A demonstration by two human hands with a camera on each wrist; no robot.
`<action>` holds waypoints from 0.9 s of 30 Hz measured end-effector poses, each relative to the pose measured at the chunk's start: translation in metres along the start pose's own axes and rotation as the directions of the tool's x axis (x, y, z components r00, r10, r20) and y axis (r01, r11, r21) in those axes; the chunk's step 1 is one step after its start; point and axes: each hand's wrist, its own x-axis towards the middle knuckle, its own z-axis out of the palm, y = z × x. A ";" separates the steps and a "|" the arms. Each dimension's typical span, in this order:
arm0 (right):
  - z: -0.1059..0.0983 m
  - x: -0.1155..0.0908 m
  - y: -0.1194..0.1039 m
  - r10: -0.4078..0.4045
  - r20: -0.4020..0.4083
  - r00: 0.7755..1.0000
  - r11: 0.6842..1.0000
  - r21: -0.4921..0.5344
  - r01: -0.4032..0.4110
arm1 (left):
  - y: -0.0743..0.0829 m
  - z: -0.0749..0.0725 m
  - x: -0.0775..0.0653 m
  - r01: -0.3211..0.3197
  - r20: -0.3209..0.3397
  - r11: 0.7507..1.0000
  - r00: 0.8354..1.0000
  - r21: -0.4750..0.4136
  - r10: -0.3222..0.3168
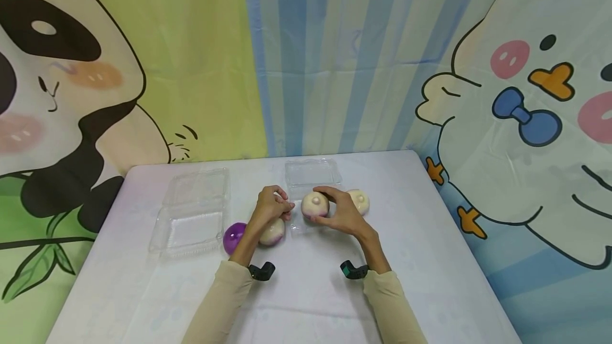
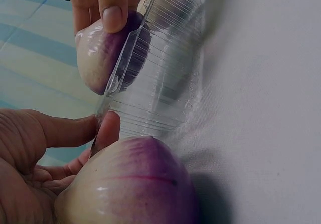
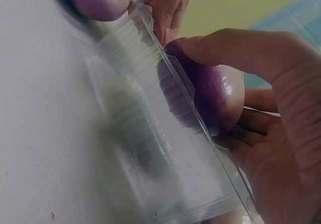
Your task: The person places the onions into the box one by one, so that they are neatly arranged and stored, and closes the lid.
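My right hand point(image 1: 341, 214) grips a white-and-purple turnip point(image 1: 314, 204) between thumb and fingers. In the right wrist view this turnip point(image 3: 215, 93) is partly below the rim of a clear plastic box point(image 3: 165, 169). At the box's left side, my left hand point(image 1: 271, 207) pinches the rim between thumb and finger, as the left wrist view shows. Another turnip point(image 2: 135, 184) lies on the table just below the left hand. A shiny purple round thing point(image 1: 233, 238) sits by the left wrist, partly hidden by the forearm. A further pale turnip point(image 1: 359, 201) lies right of the right hand.
A larger clear plastic box point(image 1: 191, 227) with its lid laid back stands on the left of the white-covered table point(image 1: 421, 280). The small box's raised lid point(image 1: 313, 172) extends toward the table's back edge. A cartoon-printed curtain point(image 1: 330, 68) hangs behind.
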 end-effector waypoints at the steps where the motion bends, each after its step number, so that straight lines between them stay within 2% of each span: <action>1: 0.000 0.001 -0.001 -0.004 0.004 1.000 1.000 0.004 0.004 | 0.000 0.000 0.000 0.001 -0.001 1.000 1.000 0.001 -0.001; 8: 0.005 0.007 -0.006 0.000 0.046 0.999 1.000 0.010 0.000 | 0.000 0.001 0.000 0.006 -0.008 1.000 1.000 0.012 -0.006; 18: 0.010 0.014 -0.005 0.049 0.114 0.992 0.999 -0.008 -0.048 | 0.000 0.001 0.000 -0.007 -0.001 1.000 1.000 0.012 0.007; 27: 0.014 0.019 -0.003 0.035 0.158 0.987 0.999 -0.021 -0.032 | -0.002 0.000 0.000 -0.042 -0.001 0.999 0.999 0.018 0.042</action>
